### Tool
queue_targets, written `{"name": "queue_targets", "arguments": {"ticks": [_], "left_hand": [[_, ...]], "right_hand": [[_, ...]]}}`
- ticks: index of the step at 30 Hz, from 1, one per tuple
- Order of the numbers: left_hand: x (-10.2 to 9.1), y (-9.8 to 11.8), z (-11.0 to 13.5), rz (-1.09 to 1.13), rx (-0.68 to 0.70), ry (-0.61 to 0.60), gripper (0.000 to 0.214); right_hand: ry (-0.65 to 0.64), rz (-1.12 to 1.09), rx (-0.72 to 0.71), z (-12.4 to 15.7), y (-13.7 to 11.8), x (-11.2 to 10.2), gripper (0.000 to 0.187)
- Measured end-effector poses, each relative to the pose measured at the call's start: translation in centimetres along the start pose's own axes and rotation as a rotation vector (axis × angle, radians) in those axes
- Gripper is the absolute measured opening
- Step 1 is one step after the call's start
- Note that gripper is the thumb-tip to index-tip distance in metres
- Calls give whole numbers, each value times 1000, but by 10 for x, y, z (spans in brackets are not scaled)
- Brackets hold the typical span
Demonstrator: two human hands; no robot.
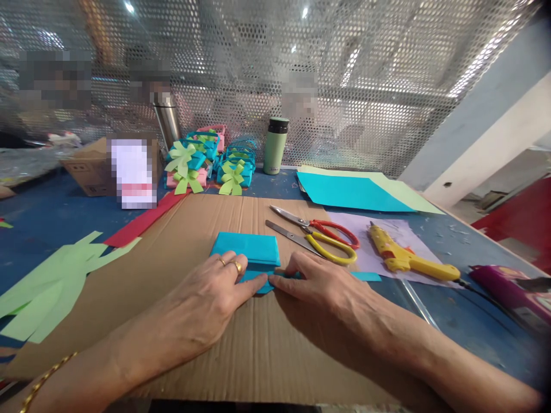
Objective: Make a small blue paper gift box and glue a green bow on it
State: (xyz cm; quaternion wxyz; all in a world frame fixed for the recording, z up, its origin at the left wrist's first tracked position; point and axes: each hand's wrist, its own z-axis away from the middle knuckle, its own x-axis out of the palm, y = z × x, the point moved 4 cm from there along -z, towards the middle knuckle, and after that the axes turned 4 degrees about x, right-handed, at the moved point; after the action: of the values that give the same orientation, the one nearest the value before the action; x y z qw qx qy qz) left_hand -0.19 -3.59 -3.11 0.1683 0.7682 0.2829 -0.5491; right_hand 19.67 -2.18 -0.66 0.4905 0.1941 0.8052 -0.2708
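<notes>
On the brown cardboard lies a folded bright blue craft-sheet piece (247, 248), its larger flap standing toward the far side. My left hand (219, 287), with rings on it, presses the near left part of the fold with curled fingers and thumb. From the right, my right hand (321, 281) grips the near edge, its fingers closed and its fingertip meeting my left thumb. A narrow blue strip (365, 276) sticks out beyond my right hand; whether it joins the folded piece is hidden. Scissors with one red and one yellow handle (331, 246) lie open just beyond my right hand.
A yellow glue gun (400, 255) rests on a lilac sheet (344, 223), near a purple object (512, 292). Blue and green sheets (357, 192), a green tumbler (275, 146), finished bow-topped pieces (235, 172) and a carton (88, 169) stand behind. Green cutouts (51, 287) and a red strip (144, 221) lie left.
</notes>
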Motion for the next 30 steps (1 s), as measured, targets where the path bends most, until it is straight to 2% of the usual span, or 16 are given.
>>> {"name": "queue_targets", "arguments": {"ticks": [6, 14, 30], "left_hand": [[-1, 1, 1, 27, 16, -23, 50], [-2, 1, -1, 58, -20, -121, 52], [1, 3, -2, 24, 9, -106, 52]], "right_hand": [[-15, 19, 11, 2, 3, 4, 17], [-99, -11, -24, -3, -6, -15, 21], [-95, 22, -30, -3, -3, -13, 18]]}}
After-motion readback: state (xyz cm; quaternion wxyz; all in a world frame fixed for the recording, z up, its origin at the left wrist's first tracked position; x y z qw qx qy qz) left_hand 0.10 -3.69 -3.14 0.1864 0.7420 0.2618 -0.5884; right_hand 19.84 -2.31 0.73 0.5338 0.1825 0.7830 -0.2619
